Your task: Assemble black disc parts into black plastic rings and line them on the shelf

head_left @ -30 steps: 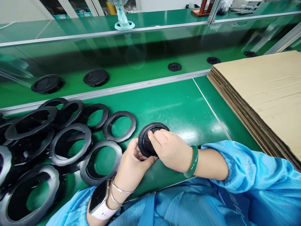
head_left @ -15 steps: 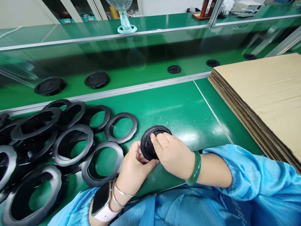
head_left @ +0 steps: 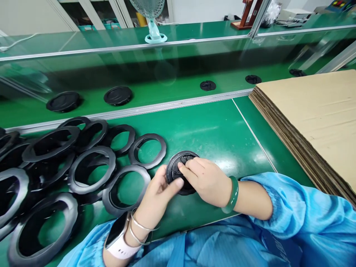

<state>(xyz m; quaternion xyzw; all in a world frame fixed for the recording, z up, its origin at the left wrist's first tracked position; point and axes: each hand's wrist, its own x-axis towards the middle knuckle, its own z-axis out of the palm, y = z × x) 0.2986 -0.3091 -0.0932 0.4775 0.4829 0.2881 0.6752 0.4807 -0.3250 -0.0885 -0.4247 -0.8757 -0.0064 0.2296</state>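
Note:
In front of my body, a round black plastic ring with a ribbed disc set in its middle (head_left: 174, 165) is held tilted above the green table. My left hand (head_left: 162, 189) grips its left and lower edge, the thumb lying over the rim and the fingers partly hidden beneath. My right hand (head_left: 207, 180) covers its right side, with bent fingers pressed on the raised centre of the disc. What those fingertips pinch is partly hidden. Just left of my left hand lies a loose black ring (head_left: 126, 189), and another black ring (head_left: 147, 151) is behind it.
More black rings (head_left: 91, 170) are heaped at the left. Beyond a metal rail (head_left: 178, 105), a green belt carries thick black round pieces (head_left: 118, 95) and thinner black discs (head_left: 208, 85). Stacked cardboard sheets (head_left: 314, 107) fill the right side. A fan (head_left: 154, 33) stands on the back shelf.
My left thumb has moved up from the lower edge onto the front of the rim. My right fingers stay on the disc with a slightly shifted grip. The camera view has shifted a little.

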